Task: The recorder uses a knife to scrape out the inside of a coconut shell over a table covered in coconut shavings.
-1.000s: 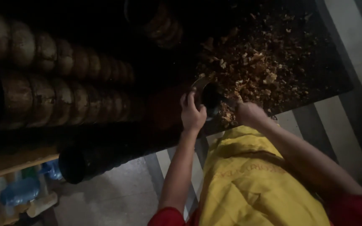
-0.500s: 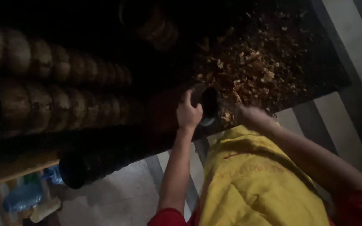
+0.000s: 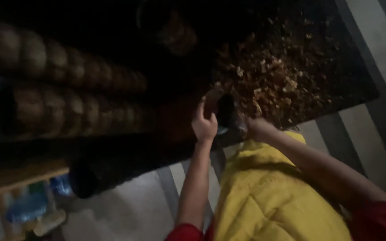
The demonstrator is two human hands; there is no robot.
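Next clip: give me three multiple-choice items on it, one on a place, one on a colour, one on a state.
1. Where is the heap of brown potting mix?
A. on the dark table
B. on the floor
C. in a bucket

2. What colour is the apron?
A. blue
B. yellow
C. white

3. How is the small black pot kept?
A. lying untouched
B. stacked in the rows
C. gripped by the left hand

Answers: 1 A, the mix spreads over the table top. 2 B, the cloth is plainly yellow. 3 C, fingers wrap its rim while the right hand is beside it.
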